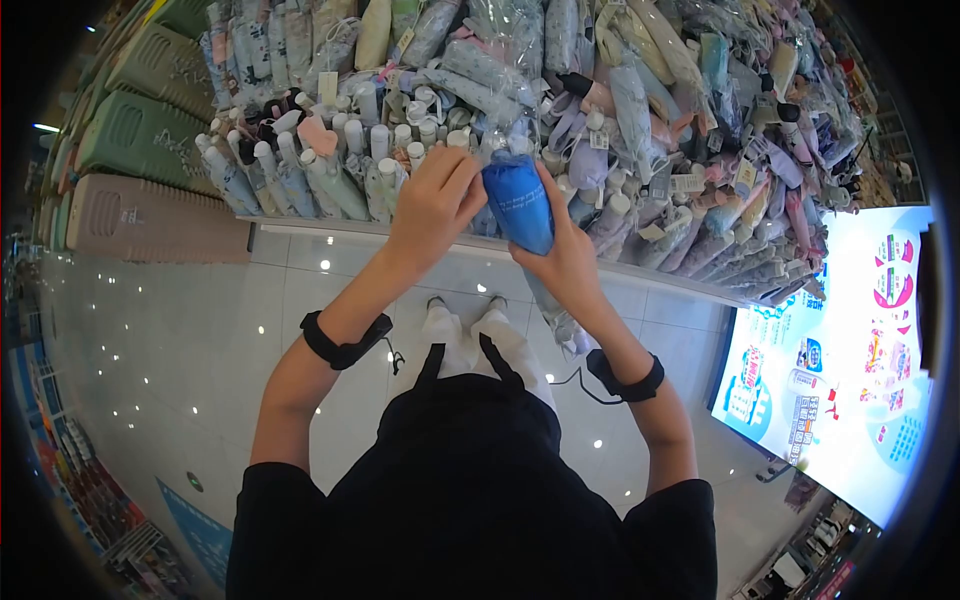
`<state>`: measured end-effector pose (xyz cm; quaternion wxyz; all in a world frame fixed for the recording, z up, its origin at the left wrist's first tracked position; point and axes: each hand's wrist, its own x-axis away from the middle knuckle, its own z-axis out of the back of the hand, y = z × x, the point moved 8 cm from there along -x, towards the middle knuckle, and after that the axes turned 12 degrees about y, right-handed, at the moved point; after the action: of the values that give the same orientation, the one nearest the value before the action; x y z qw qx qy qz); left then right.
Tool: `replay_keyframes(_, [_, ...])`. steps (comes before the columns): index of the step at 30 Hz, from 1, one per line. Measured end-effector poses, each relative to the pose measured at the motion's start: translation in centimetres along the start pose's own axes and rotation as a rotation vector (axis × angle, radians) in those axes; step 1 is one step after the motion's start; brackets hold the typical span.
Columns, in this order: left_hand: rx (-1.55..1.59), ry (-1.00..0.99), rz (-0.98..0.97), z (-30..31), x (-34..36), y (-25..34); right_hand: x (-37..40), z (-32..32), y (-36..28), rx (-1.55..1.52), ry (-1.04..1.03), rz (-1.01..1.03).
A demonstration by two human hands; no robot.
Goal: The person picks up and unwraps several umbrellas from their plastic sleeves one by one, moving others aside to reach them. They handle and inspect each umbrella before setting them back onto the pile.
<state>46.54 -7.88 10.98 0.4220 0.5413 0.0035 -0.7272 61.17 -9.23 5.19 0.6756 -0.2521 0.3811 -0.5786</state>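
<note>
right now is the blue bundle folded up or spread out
Folded up: the blue bundle is a compact, narrow shape in the right hand, no fabric spread.

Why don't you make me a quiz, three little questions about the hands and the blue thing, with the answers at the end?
1. True or false: the right hand is holding the blue bundle.

2. What colour is the writing on the bundle?
a) red
b) white
c) green

3. Fill in the missing word: the left forearm's band and the right forearm's band are both ____.

Key: 1. true; 2. b; 3. black
</note>
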Motion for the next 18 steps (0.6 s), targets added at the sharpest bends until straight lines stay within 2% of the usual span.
replay_keyframes(1, [-0.004,0.022,-0.065,0.2,0.0,0.6,0.0,0.0,-0.1,-0.041,-0.001,-0.005])
replay_keyframes(5, [-0.014,0.028,-0.086,0.4,0.6,1.1,0.2,-0.5,-0.1,-0.164,-0.073,-0.076])
replay_keyframes(10, [0.004,0.018,0.015,0.3,1.2,0.4,0.5,-1.0,-0.2,-0.06,-0.055,-0.064])
replay_keyframes(18, [0.012,-0.036,-0.186,-0.5,2.1,1.8,0.4,-1.3,-0.3,0.186,0.002,-0.007])
